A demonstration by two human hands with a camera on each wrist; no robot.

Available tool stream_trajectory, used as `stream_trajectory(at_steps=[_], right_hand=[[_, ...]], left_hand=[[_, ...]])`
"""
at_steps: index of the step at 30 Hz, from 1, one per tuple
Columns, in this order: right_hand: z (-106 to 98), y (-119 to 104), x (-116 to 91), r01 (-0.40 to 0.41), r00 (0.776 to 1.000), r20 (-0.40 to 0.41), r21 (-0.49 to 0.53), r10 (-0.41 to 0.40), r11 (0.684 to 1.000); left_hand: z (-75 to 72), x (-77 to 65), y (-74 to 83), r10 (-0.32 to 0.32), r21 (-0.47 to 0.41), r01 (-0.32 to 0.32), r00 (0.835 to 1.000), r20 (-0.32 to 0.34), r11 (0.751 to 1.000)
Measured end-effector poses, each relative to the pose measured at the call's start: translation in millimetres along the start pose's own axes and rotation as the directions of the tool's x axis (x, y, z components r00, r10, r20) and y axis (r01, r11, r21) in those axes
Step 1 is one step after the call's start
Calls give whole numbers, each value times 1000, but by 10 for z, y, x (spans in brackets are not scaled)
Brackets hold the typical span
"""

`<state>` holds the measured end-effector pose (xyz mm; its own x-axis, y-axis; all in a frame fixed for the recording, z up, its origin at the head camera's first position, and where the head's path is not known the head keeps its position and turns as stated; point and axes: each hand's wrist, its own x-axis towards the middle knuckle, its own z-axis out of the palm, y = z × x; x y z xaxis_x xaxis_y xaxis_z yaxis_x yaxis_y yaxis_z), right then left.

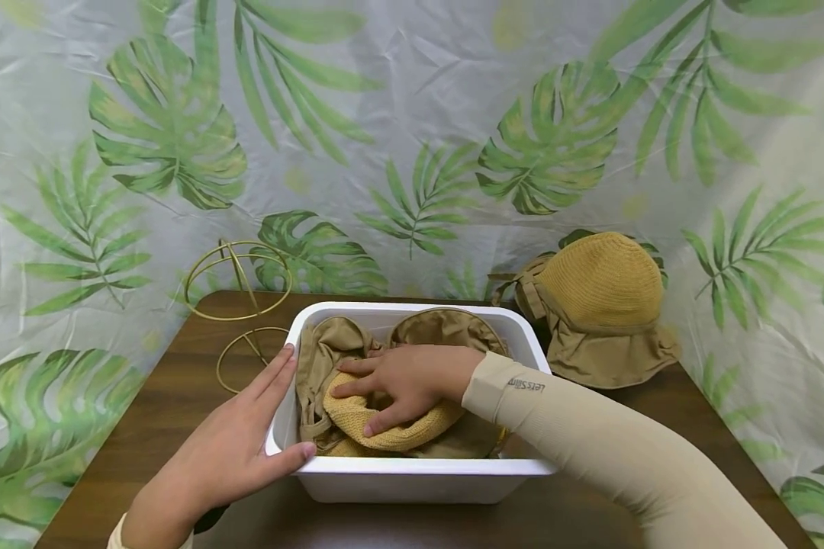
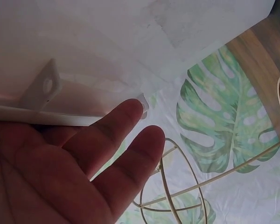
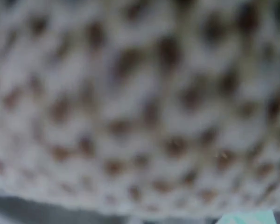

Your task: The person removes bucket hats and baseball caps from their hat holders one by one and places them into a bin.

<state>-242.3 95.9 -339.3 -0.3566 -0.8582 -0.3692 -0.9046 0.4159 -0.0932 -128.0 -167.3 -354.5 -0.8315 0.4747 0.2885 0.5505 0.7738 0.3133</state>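
2 hands [image 1: 230,438] [image 1: 422,377], 1 bin [image 1: 419,467], 1 stand [image 1: 243,278], min. 2 hats [image 1: 600,282] [image 1: 401,438].

The right hand [image 1: 412,381] covers part of the yellow fabric [image 1: 412,437]. A blurred weave [image 3: 140,107] fills most of the right wrist view.

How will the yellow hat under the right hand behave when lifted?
The yellow hat will probably flop, since it looks caved in beneath the right hand. Close up, its weave looks coarse, so it likely won't slip easily.
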Motion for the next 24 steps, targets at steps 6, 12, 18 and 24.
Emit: stream_trajectory(at_steps=[6,12,18,24], right_hand=[[-132,6,-154,45,995,-88,3,-45,999],[-297,23,-371,71,974,-212,-25,-75,997],[-483,56,-677,49,944,-327,11,-43,999],[-519,197,-941,-51,935,-348,76,74,996]], left_hand=[[11,-13,-4,9,8,-9,1000,-6,1000],[6,-17,6,20,12,-20,1000,-13,1000],[5,-7,4,27,15,-27,999,-21,1000],[4,-9,-6,18,10,-17,1000,-13,1000]])
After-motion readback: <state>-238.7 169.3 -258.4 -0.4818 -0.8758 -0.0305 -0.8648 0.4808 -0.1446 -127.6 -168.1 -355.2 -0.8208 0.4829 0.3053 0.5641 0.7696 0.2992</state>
